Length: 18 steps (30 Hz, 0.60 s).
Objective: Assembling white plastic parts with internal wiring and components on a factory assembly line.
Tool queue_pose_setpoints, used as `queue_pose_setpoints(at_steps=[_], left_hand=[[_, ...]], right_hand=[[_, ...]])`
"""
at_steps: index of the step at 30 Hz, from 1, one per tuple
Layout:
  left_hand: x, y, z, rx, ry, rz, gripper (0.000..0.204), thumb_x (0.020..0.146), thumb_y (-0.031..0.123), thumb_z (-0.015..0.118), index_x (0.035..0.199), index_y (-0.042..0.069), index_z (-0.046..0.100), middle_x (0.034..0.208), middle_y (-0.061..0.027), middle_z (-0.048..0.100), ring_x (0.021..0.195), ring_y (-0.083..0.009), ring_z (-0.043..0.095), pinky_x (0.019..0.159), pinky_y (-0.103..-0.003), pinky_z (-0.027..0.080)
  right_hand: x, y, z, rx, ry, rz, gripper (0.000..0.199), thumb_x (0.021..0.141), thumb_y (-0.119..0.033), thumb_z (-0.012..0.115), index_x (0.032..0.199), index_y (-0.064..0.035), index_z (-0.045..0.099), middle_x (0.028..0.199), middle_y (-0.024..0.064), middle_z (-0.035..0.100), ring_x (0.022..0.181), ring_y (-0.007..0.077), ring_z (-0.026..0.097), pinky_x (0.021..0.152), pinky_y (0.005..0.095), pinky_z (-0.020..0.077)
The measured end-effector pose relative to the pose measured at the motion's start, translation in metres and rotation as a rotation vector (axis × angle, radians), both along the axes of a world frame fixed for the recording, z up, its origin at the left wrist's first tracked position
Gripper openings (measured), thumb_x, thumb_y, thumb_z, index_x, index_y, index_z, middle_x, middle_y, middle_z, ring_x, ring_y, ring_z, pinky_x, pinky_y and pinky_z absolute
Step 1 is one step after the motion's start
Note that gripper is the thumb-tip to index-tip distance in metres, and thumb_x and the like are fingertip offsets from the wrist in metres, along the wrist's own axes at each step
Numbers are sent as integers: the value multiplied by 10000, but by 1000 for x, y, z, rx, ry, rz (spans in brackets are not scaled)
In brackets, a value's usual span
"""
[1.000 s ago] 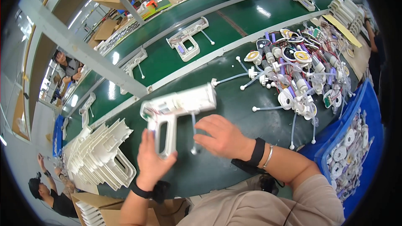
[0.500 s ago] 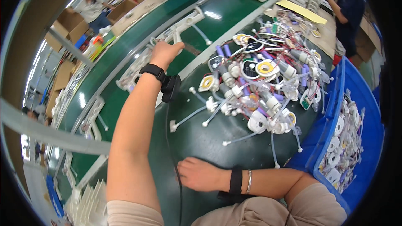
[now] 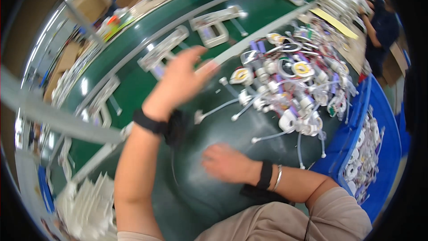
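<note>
My left hand [image 3: 180, 80], blurred, is raised near the metal rail between the green belt and the dark table [image 3: 196, 169]. Its thumb and fingers are apart and nothing shows between them. Just beyond it, a white plastic frame [image 3: 165, 47] lies on the belt, partly hidden by the hand. Another white frame [image 3: 215, 40] with a thin tube lies farther along. My right hand [image 3: 227, 163] is low over the near table, its fingers smeared by motion and nothing visible in them. Beyond and to its right spreads a heap of small white, purple and clear parts with tubes and wires [image 3: 290, 80].
A blue bin [image 3: 363, 93] at the right holds many similar parts. White frames are stacked [image 3: 334, 2] at the far right, near a person in dark clothes [image 3: 383, 27]. White panels [image 3: 87, 209] stand at the lower left, below a grey bar [image 3: 58, 116].
My left hand has drawn back from the frames on the belt and opened its fingers. My right hand has lifted slightly forward. The whole view has shifted, moving the heap rightward.
</note>
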<state>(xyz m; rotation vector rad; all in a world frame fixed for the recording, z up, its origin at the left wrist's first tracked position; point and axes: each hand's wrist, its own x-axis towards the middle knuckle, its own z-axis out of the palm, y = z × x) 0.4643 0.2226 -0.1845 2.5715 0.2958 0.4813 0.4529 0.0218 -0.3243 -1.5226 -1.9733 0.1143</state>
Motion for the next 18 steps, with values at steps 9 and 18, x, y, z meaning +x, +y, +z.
queue_pose_setpoints(at_steps=[9, 18], left_hand=[[-256, -131, 15, 265, 259, 239, 449, 702, 251, 742, 1053, 8, 604, 1074, -180, 607, 973, -348, 586, 843, -433, 461], [-397, -126, 12, 765, 649, 961, 960, 541, 335, 836, 1311, -49, 410, 1307, -195, 453, 1239, -355, 398, 1091, -566, 170]], right_hand=[[6, -14, 6, 34, 63, -34, 177, 724, -157, 685, 872, -68, 646, 966, 114, 602, 948, 315, 554, 822, 425, 463], [-9, -24, 3, 79, 83, -27, 178, 769, -182, 679, 899, -88, 600, 1002, 74, 544, 979, 278, 512, 871, 387, 427]])
